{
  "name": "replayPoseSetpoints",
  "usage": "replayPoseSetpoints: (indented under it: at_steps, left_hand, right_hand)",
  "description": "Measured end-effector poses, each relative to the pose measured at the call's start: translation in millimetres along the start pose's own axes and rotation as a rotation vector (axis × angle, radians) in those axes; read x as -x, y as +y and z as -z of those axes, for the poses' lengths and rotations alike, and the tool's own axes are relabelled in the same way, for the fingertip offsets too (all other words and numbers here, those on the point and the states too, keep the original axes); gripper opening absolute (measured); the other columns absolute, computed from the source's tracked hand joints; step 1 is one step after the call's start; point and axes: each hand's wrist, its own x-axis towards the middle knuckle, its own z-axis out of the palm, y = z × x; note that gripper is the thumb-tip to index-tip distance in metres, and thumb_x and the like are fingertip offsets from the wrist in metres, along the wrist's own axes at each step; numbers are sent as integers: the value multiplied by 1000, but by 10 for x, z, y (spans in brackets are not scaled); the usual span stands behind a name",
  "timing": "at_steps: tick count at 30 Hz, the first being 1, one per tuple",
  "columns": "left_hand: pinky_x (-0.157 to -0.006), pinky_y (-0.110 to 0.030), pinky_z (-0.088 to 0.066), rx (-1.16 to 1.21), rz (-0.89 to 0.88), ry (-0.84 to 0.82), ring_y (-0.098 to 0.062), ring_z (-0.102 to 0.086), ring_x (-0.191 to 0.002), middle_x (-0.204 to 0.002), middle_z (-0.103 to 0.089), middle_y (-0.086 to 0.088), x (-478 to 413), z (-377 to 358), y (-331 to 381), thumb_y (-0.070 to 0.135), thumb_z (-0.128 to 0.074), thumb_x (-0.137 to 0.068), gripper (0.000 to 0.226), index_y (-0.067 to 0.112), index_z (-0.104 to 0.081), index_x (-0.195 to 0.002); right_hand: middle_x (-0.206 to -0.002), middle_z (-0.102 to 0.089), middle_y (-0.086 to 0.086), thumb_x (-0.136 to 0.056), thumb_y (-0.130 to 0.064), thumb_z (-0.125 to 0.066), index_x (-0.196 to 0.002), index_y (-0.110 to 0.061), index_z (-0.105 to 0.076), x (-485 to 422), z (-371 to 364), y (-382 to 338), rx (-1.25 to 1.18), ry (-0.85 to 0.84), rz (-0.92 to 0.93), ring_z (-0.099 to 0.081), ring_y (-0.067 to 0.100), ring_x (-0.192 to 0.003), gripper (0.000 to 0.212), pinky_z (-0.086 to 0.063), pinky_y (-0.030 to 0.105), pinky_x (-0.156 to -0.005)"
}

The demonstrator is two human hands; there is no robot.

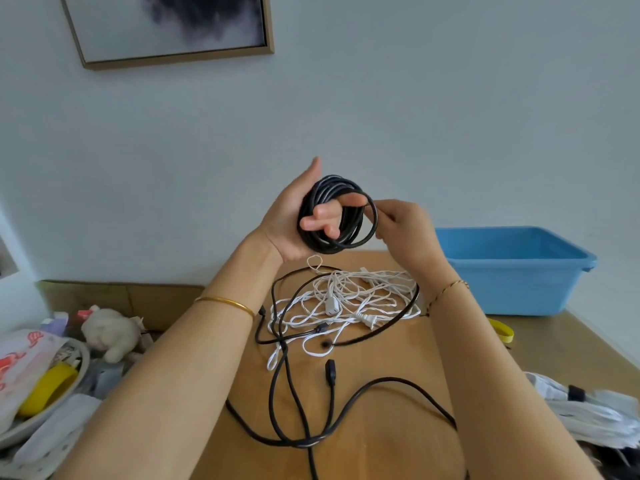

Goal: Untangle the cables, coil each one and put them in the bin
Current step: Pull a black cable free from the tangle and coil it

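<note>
A black cable coil [313, 216] is held up above the table, wound in several loops. My left hand [294, 220] grips it, with the fingers poking through the loops. My right hand [403, 226] pinches the outermost loop at the coil's right side. On the wooden table [388, 445] below lies a tangle of white cables [349, 296] with a white plug, crossed by loose black cable [294, 400] that runs toward the table's front edge. The blue plastic bin [512, 268] stands at the back right of the table, and nothing shows inside it.
A cardboard box with a plush toy [107, 332], a plastic bag and a yellow item [45, 393] crowds the left side. White packaging [595, 414] lies at the right edge, a yellow strap [502, 330] near the bin. A framed picture hangs on the wall.
</note>
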Motion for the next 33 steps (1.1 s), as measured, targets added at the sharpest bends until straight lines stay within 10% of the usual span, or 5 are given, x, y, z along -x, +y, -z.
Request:
replayPoseSetpoints:
  at_steps: [4,9,16,24,33]
  left_hand:
    - [-45,-17,-46,206,-123,209,-6,-35,-28,-41,-42,7,-81,-121,10,56,-20,-99,82,-10,-68,-90]
    - [-51,-20,-47,159,-250,457,-8,-36,-34,-46,-46,2,-257,-220,-65,44,-20,-104,67,-9,-59,-98]
    - [-59,-28,-46,-546,-387,880,-21,-56,-50,-51,-58,-5,-330,23,-58,37,-23,-105,51,6,-55,-80]
    - [-73,-32,-51,-1288,73,561,-23,-61,-54,-60,-65,-11,-173,131,-442,37,-30,-102,55,-3,-62,-81]
    - [-49,-20,-45,-392,289,135,-5,-32,-30,-38,-38,5,-8,-77,-654,58,-30,-92,70,-4,-60,-86]
  right_hand:
    - [-57,-47,2,-96,-19,-49,-73,-12,-57,42,-26,48,-61,-110,-150,-45,15,-49,26,-55,36,-58]
    - [-72,-58,8,-95,-5,-47,-109,-8,-57,92,-123,56,-155,-208,-295,-49,13,-48,17,-46,19,-41]
    - [-75,-66,3,-88,-5,-53,-98,-10,-68,353,-123,178,172,-517,-204,-49,11,-55,18,-43,22,-55]
    - [-59,-56,-1,-88,-20,-61,-73,-3,-66,261,189,-16,239,-397,27,-42,4,-48,23,-35,14,-50]
    - [-67,-65,-15,-91,-14,-60,-81,-20,-72,379,125,359,-145,-50,-55,-56,-6,-60,17,-43,9,-60]
